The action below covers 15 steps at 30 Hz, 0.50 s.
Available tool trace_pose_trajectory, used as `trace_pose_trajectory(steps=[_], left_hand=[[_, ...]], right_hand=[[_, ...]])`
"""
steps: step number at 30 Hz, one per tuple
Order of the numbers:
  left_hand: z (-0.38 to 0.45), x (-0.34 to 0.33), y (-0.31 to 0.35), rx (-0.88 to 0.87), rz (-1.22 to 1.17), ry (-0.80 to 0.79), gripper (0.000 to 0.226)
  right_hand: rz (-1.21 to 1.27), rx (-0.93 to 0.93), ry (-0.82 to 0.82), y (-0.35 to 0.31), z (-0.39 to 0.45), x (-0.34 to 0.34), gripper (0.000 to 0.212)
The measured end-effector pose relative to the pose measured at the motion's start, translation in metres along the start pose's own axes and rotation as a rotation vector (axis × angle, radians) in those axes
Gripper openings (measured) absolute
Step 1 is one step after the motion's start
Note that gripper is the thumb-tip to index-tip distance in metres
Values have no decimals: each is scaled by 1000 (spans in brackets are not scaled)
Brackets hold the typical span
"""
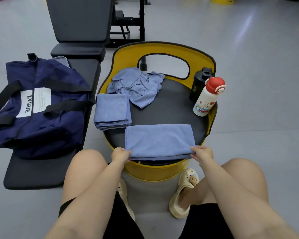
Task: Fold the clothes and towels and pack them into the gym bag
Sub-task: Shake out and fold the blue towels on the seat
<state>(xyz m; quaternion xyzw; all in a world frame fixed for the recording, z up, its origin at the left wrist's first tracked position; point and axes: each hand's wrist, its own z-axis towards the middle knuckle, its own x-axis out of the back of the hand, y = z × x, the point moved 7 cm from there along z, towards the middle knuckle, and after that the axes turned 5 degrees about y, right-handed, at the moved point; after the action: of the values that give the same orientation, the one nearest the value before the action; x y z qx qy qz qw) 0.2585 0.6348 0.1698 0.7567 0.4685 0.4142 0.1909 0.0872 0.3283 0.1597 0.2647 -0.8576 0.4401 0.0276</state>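
Partway: both hands' fingers point(126, 155) pinch the half-folded blue microfibre towel point(159, 140); one folded blue towel stack point(111, 111) waits, crumpled blue cloth point(136, 85) remains (navy fabric gym bag point(40, 107) unpacked, I judge).

Blue towel point(159, 139), navy gym bag point(40, 107), yellow seat point(162, 49), red-capped white bottle point(207, 99)

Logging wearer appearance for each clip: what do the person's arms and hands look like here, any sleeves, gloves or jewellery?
Both forearms are bare up to the frame edge, with no sleeves in view. The left hand and right hand wear no gloves, and no rings, watch or wristbands show. Fingers look short and rounded; the nails are too small to judge. Nothing is marked or taped on either arm.
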Motion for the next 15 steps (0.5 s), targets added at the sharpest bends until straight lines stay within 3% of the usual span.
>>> trace_pose_trajectory(steps=[3,9,15], left_hand=[[1,7,1,-8,-84,60,25],[-5,8,0,-59,-149,104,14],[-6,-2,-6,-120,98,21,33]], right_hand=[[17,39,41,-3,-1,7,14],[35,129,68,0,-10,13,16],[-255,170,50,12,-10,11,21]])
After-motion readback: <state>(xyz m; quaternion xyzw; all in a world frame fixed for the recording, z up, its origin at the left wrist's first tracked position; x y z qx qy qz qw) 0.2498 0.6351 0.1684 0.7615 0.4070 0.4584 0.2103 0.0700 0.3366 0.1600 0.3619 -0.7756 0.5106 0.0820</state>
